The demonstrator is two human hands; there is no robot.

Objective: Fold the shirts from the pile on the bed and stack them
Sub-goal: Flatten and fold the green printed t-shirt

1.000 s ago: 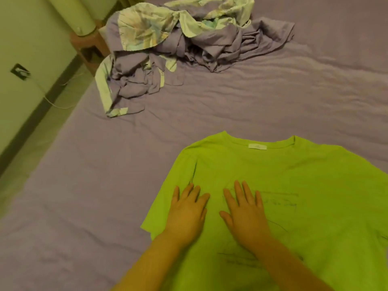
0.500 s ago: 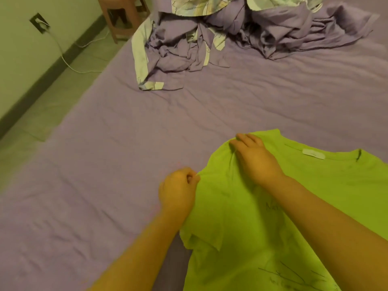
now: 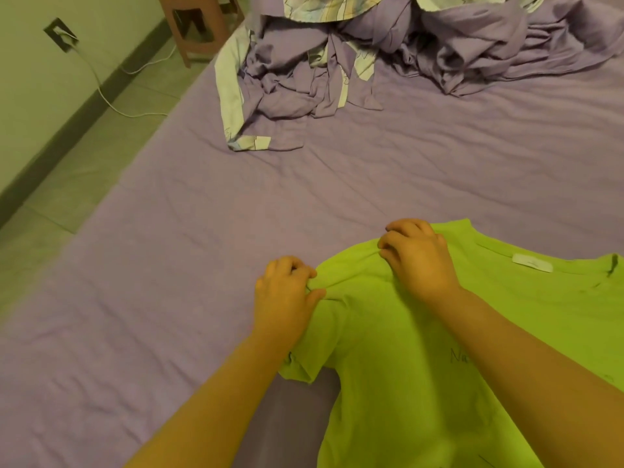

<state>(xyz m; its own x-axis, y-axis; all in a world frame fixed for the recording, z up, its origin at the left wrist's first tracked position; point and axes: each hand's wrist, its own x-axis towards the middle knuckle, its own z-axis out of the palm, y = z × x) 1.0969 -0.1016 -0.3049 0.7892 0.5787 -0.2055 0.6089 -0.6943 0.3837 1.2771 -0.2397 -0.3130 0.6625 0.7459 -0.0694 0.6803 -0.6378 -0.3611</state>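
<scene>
A lime-green t-shirt (image 3: 398,349) lies spread on the purple bed sheet (image 3: 169,282), with its collar and white label at the far right. My left hand (image 3: 285,298) pinches the cloth at the shirt's left sleeve seam, bunching it. On the left shoulder, near the collar, my right hand (image 3: 418,258) has its fingers curled into the fabric. A crumpled pile of purple and pale patterned cloth (image 3: 354,62) sits at the far end of the bed.
The bed's left edge runs diagonally beside a tiled floor (image 3: 77,157). A wooden stool (image 3: 199,25) stands at the far left by the bed. On the left wall, a socket (image 3: 60,35) has a white cable trailing across the floor.
Both hands left the flat chest of the shirt and took hold of its left shoulder and sleeve. The view has swung left and nearer the shirt.
</scene>
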